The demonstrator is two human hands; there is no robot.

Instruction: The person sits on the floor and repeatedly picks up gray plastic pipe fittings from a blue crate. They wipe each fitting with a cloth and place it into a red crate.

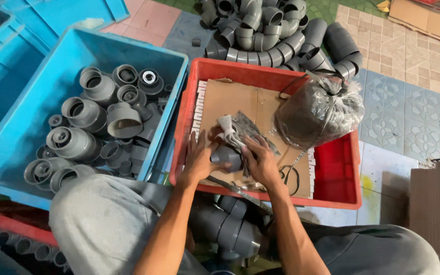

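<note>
- The left hand [197,160] and the right hand [262,162] meet over the front part of the red crate [334,191], near its front edge; between them is a small grey pipe fitting [227,157].
- The left hand is closed around the left end of the fitting, with the fingers curled on it; the right hand grips the right end from above, and its fingers also pinch a thin clear plastic bag [232,128] that rises crumpled above the fitting.
- The fitting lies just over a sheet of brown cardboard [235,99] that covers most of the crate floor; the bare red floor shows only at the right side.
- At the back right corner of the crate stands a full clear bag of dark parts [317,112], tied at the top; it leans on the rear rim.
- Some black rubber bands [292,179] lie on the cardboard near the right hand.
- To the left, touching the red crate, is a blue crate [31,109]; it holds many grey reducer fittings [85,132] of different sizes, piled toward its front right corner.
- Behind the red crate, on the tiled floor [408,102], is a heap of grey elbow fittings [276,35].
- Below the front edge of the red crate, between the knees of the person, lie larger grey pipe joints [232,226].
</note>
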